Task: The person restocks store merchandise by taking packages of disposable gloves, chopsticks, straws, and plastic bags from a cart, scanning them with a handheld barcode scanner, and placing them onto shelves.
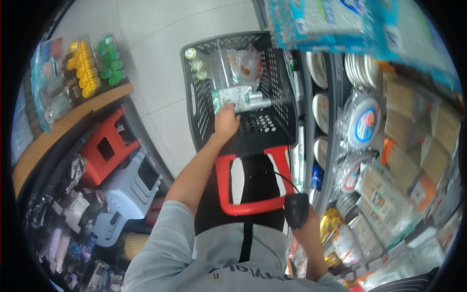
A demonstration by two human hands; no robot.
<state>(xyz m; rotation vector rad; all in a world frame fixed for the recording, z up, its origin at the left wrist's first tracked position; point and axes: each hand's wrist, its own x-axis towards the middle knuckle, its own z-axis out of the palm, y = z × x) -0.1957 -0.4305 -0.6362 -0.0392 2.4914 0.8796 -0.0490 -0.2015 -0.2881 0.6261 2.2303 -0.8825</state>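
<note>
My left hand [227,122] reaches into a black shopping basket [194,114], its fingers closed at the lower edge of a green-and-white box [232,95]. Beside that box lie white rolls or tubes [260,100]. Farther in are clear plastic packs [224,68], a bagged item with red print [249,65] and several green-topped containers [196,64] along the left wall. Close to my body, my right hand [307,228] is wrapped round a black handheld device [296,210] with a thin cable, which looks like a barcode scanner. Some of its fingers are hidden.
The basket's red handle [253,208] is toward me. On the right, shelves hold stacked plates [360,70], wrapped bowls [362,124] and packets. On the left are a red stool [104,146], a blue-grey stool [131,187] and yellow and green bottles [82,68]. Pale floor tiles [155,58] lie between.
</note>
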